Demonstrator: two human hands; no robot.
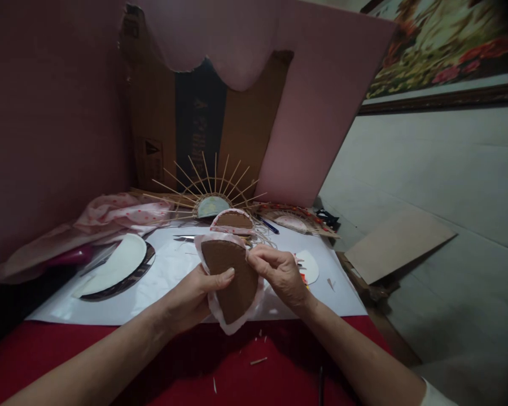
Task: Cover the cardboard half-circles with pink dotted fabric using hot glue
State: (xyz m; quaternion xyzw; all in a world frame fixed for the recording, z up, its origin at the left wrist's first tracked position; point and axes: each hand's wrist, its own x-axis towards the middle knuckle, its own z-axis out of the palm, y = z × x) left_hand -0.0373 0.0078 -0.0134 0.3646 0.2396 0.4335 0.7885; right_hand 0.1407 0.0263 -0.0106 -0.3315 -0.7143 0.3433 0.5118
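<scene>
In the middle of the head view I hold a half-round piece of brown cardboard [235,282] backed by pale pink cloth that sticks out past its edge. My left hand [195,296] grips it from the left, thumb flat on the cardboard, its other fingers hidden behind. My right hand [281,276] pinches the cloth border at the upper right edge. Just behind lies a second cardboard half-round [232,221] with a pink dotted cloth rim. Scissors [185,238] lie beside it, their blades pointing left, partly covered by the held piece.
Behind stands a half-round frame with thin sticks [211,180] fanning out. A woven fan piece [294,220] lies at right, near a blue pen [270,226]. White half-discs [122,265] lie at left, below dotted pink cloth [118,211]. A pink-covered box [313,113] rises behind.
</scene>
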